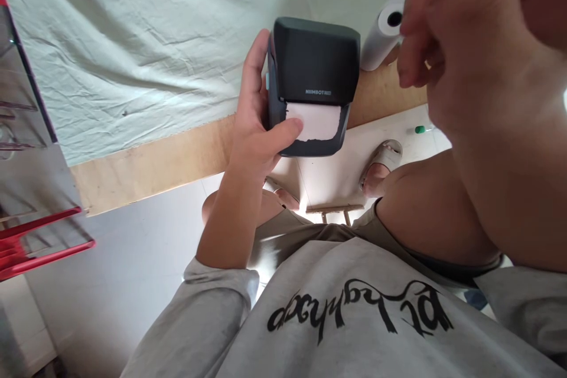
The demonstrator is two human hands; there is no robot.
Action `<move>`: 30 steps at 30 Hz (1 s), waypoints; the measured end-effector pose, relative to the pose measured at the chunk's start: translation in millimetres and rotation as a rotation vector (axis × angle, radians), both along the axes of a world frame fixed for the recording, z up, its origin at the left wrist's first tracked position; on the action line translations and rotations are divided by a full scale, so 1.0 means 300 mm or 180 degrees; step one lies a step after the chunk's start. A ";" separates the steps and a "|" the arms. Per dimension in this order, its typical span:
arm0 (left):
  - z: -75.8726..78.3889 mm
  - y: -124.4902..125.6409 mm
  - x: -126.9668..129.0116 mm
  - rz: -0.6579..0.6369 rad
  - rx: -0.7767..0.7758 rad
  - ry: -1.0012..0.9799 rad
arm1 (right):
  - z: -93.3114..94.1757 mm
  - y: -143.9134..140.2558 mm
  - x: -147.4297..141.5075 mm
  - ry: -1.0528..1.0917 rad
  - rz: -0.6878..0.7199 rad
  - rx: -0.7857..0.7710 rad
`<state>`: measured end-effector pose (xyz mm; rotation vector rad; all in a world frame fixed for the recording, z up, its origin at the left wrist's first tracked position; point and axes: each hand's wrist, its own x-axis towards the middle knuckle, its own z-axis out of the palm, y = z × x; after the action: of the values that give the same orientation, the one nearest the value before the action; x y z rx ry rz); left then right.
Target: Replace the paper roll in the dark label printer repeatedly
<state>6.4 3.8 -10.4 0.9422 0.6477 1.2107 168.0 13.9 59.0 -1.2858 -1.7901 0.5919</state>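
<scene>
My left hand [254,124] grips a small dark grey label printer [314,65] by its left side, held over the table's wooden edge. The thumb rests on the strip of white paper [319,121] coming out of the printer's slot. My right hand [447,41] is raised close to the camera at the upper right, fingers curled together, with nothing visible in it. It hovers just in front of a white paper roll [381,32] lying on the table; I cannot tell whether they touch.
A pale green wrinkled cloth [133,53] covers the table, whose bare wooden edge [168,159] runs across the middle. A red-framed clear rack [31,189] stands at the left. Below are my knees, sandalled feet [383,165] and a small green thing on the floor [420,129].
</scene>
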 end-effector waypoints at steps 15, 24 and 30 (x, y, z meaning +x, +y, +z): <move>0.016 -0.012 -0.004 -0.0093 -0.0091 -0.0141 | -0.017 -0.013 -0.010 -0.1560 -0.0104 -0.1476; 0.017 -0.005 0.014 0.0019 -0.0260 -0.0096 | -0.055 -0.013 0.008 -0.1267 0.0177 -0.1687; 0.017 0.005 0.024 0.0039 -0.0616 -0.0432 | -0.046 -0.021 0.019 -0.1415 0.0324 -0.1491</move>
<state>13.7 5.3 -5.1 0.6896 0.6501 1.1884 173.7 7.5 45.2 -1.7547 -2.1689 0.8715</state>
